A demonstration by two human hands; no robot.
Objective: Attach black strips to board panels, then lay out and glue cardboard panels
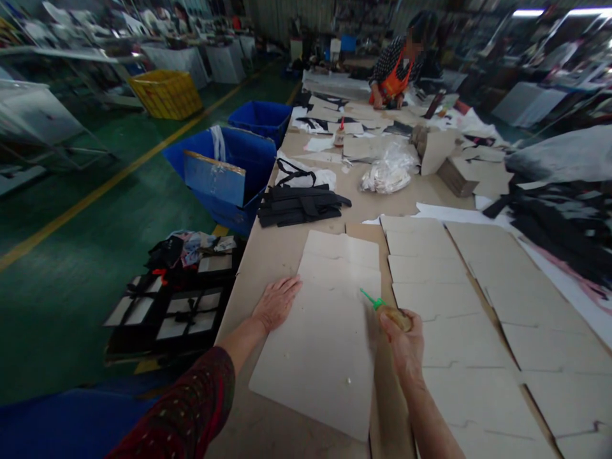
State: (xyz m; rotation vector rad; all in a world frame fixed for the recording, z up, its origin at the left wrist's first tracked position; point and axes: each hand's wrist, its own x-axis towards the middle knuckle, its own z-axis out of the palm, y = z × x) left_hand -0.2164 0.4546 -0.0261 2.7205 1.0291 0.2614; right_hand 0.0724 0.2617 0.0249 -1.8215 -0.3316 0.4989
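A large pale grey cardboard sheet [325, 331] lies flat on the table before me, with a few small glue spots on its surface. My left hand [278, 302] rests on the sheet's left edge, fingers stretched out and flat. In my right hand [406, 338] is a glue bottle [396, 317], amber-brown with a green nozzle. Its tip points up and left, over the sheet's right side. My fingers are wrapped round the bottle body, which they partly cover.
Overlapping cardboard pieces [444, 299] lie in rows on the right. Black fabric strips [303, 205] and a clear plastic bag [391, 167] are farther up the table. Blue bins [253, 143] stand along its left side. A person in an orange apron [394, 80] works at the far end.
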